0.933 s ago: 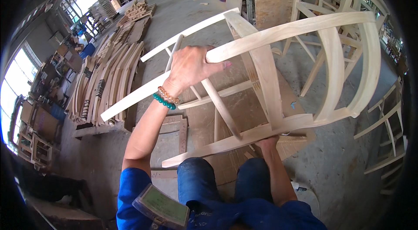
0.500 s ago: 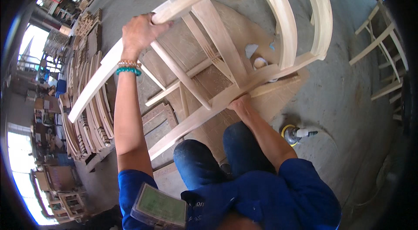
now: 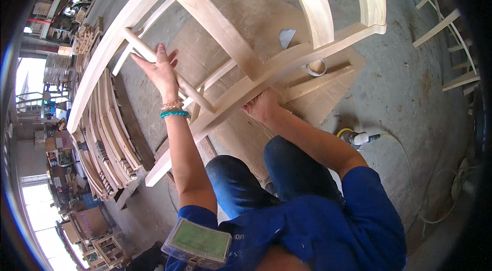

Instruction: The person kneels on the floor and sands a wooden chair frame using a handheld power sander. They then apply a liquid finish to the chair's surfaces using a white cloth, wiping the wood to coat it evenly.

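A pale unpainted wooden chair frame [image 3: 233,95] is held up tilted before me, with long curved side pieces, a broad flat slat [image 3: 215,25] and curved bars at its far right. My left hand [image 3: 163,73], wearing bead bracelets at the wrist, is at the round rung [image 3: 190,89] between the two long sides. Its fingers are spread, and part of the rung passes behind the hand. My right hand [image 3: 264,106] grips the near long side from below; its fingertips are hidden under the wood.
Cardboard [image 3: 225,4] covers the floor under the frame, with a ring-shaped roll [image 3: 318,68] and a white scrap [image 3: 287,38] on it. A corded power sander [image 3: 356,138] lies right of my knees. Curved wooden parts [image 3: 110,132] are stacked at left; wooden frames [image 3: 438,29] stand at right.
My left hand has left the far long side and come down to the round rung, its fingers spreading. The chair frame has shifted left and turned. My right hand has moved slightly left with it.
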### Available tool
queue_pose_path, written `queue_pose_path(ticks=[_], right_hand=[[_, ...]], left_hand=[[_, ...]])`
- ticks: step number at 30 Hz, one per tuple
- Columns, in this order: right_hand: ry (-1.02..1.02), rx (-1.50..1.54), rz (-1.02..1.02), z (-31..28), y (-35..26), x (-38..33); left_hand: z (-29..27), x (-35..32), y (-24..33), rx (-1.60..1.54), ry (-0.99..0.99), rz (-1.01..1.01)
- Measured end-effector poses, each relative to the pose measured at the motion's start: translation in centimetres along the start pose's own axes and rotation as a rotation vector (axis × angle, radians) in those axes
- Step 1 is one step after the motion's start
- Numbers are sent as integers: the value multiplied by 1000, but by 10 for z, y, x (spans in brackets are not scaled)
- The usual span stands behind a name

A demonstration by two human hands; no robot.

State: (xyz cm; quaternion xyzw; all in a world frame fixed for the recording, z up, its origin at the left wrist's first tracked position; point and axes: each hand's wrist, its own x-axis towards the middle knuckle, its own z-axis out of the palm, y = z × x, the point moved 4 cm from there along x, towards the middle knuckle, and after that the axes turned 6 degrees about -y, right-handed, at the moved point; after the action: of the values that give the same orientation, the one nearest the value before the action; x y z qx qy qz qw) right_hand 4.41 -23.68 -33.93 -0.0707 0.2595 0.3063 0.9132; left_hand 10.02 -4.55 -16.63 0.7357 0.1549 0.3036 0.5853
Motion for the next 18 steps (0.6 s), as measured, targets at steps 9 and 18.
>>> queue_pose_path(ticks=[9,18], right_hand=[[-453,-1090,50,-24,-56,6],[578,-2456,-1059,-162,-270,45]], left_hand=[[-11,74,1,170,-64,223],[-3,102,-13,107,-120,191]])
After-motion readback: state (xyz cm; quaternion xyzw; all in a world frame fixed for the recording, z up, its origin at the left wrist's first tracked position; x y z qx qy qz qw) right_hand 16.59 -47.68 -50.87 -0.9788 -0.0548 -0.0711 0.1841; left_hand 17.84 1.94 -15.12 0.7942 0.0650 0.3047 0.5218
